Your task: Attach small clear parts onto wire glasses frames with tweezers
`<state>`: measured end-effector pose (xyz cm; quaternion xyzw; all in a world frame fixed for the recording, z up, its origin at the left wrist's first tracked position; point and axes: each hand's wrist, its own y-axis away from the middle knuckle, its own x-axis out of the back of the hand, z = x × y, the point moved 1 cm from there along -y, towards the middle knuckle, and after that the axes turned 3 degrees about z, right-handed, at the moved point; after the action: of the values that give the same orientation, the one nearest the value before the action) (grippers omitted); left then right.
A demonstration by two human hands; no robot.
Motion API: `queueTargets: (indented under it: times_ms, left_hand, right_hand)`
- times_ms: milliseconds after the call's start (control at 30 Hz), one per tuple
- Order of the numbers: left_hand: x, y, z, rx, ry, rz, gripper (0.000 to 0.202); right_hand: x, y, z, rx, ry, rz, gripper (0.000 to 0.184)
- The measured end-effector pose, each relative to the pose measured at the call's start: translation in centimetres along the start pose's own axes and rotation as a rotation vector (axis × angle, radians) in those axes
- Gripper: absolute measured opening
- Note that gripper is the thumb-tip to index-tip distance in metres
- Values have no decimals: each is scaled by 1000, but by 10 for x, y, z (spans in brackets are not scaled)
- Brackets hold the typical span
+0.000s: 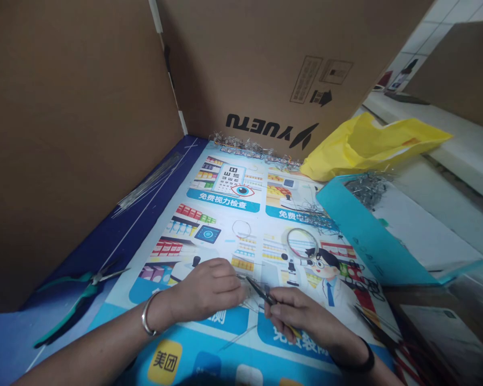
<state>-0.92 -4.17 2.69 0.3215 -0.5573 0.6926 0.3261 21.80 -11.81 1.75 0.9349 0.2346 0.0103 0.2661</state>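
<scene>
Small dark pliers [260, 289], slim, with a narrow tapered nose. The handles are hidden inside the right hand [301, 316], so only the nose and joint show. The long axis runs diagonally: nose points up-left, away from the person and toward the left hand [209, 292], handles go back down-right into the palm. The pliers lie low, nearly flat over the printed poster mat [225, 214], at its near centre between the two hands.

Right hand is clenched round the pliers' handles, knuckles up, dark band on the wrist. Left hand's fingers are curled and pinched together at the pliers' tip, gripping a thin wire [251, 303]. The wire is faint and its shape is hard to tell. Silver bangle on the left wrist.

Green-handled pliers [76, 300] lie on the blue surface left of the mat, well apart from the hands, nose pointing up-right. Straight wire bundle [148, 185] against the cardboard wall [84, 134]. Two wire rings [241, 229] on the mat beyond the hands. Teal tray [362, 236] at right with wire scraps in its far corner, yellow bag [370, 145] behind it.
</scene>
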Motion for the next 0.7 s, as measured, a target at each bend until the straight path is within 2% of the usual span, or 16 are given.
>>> queueTargets:
  times_ms: [167,333,533,700]
  left_hand:
    - [0,-1,0,8,-3,20,13]
    - [-2,1,0,10,8,-7,17]
    - [-4,3,0,29,22,-42,21]
    - [-4,2,1,42,1,-54,16]
  right_hand:
    - [0,0,2,59,-38,4,31]
    - [-2,2,4,89,-16,45,34]
    - [-9,5,-3,169,271,215,39]
    - [-10,7,-5,271,478,281,28]
